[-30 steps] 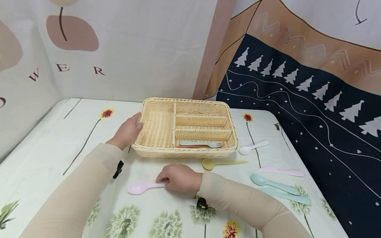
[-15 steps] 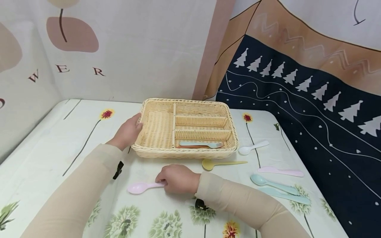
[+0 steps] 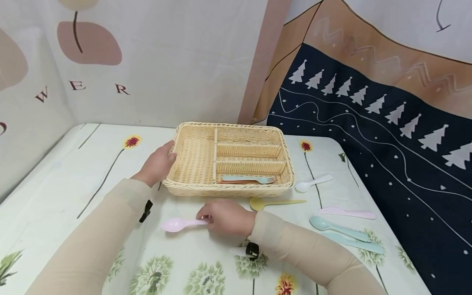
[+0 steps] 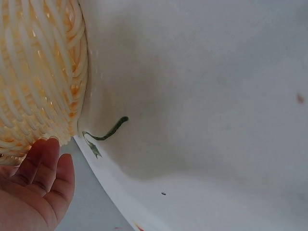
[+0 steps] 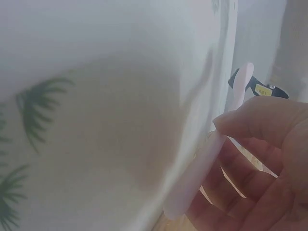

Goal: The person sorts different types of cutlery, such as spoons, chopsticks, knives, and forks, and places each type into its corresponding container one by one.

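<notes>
A divided wicker basket stands at the middle back of the table. My left hand grips its left side, the thumb at the rim; in the left wrist view the fingers lie against the woven outer wall. In front of the basket, my right hand pinches a pink spoon by its handle, the bowl pointing left. The right wrist view shows that handle between thumb and fingers, clear of the tablecloth. A light blue fork lies in the basket's front compartment, with something orange-brown under it.
Right of my right hand lie a yellow spoon, a white spoon, a pink knife, a light blue spoon and a light blue knife. Hanging cloths border the table's back and right side.
My right hand has lifted the pink spoon a little and shifted slightly right and away from me. The left hand and basket stay in place.
</notes>
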Motion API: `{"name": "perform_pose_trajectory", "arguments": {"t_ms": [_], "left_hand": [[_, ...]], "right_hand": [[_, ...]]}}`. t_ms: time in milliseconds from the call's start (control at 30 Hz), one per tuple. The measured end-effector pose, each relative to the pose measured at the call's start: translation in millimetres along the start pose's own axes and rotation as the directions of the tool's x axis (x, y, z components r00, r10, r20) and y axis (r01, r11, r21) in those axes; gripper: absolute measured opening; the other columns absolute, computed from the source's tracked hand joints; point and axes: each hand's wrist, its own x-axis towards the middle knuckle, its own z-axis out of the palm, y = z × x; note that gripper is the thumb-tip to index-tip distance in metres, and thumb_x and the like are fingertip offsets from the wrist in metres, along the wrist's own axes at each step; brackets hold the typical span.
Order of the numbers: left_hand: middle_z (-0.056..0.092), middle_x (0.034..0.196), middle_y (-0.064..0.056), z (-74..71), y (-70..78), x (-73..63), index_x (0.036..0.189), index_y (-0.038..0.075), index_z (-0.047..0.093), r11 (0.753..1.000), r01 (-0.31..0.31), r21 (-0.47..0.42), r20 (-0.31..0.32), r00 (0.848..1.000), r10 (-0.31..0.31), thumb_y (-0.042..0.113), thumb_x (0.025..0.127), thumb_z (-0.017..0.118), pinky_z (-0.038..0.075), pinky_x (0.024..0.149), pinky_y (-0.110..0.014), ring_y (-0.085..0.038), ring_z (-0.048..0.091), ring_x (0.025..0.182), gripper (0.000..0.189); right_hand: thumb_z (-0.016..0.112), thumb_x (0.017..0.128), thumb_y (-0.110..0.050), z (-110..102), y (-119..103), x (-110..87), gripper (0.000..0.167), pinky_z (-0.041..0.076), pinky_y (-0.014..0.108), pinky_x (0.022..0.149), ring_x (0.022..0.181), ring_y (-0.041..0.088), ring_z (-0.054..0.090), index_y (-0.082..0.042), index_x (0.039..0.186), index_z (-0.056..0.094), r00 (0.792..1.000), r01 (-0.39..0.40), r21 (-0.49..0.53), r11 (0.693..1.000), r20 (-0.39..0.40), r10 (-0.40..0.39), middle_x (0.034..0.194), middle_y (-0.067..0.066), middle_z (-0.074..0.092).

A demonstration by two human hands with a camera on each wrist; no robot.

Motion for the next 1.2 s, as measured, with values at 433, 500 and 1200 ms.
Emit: {"name": "perform_pose_trajectory", "arguments": {"t_ms": [433,500,1200], "left_hand": [[0.019,0.155,-0.028,-0.4,-0.5,0.7,0.152,-0.004,0.009,1.000,-0.003,0.009,-0.006,1.000,0.003,0.019,0.106,0.031,0.019,0.116,-0.055,-0.044,0.017,0.143,0.056],[0.020,0.155,-0.028,-0.3,0.0,0.7,0.152,-0.004,0.009,1.000,-0.003,0.010,-0.008,1.000,0.003,0.019,0.106,0.031,0.020,0.116,-0.055,-0.044,0.018,0.143,0.057],[0.020,0.155,-0.029,-1.7,2.3,-1.2,0.153,-0.004,0.010,1.000,0.001,0.006,0.004,1.000,-0.001,0.019,0.106,0.032,0.020,0.116,-0.056,-0.045,0.018,0.142,0.057]], "right_hand": [[0.070,0.085,-0.008,-3.6,1.5,-2.0,0.021,0.042,0.008,0.066,0.075,-0.002,0.055,-0.015,0.105,0.075,1.000,-0.007,0.014,1.000,-0.018,0.007,0.095,-0.007,0.069],[0.070,0.086,-0.008,-3.9,1.4,-2.2,0.021,0.042,0.007,0.065,0.074,-0.002,0.055,-0.014,0.105,0.075,1.000,-0.008,0.015,1.000,-0.019,0.008,0.094,-0.007,0.069],[0.066,0.083,0.000,-26.9,4.9,-7.7,0.028,0.041,0.014,0.065,0.072,0.004,0.050,-0.010,0.108,0.073,0.995,0.038,0.068,0.997,-0.098,-0.032,0.084,-0.005,0.064]]}}
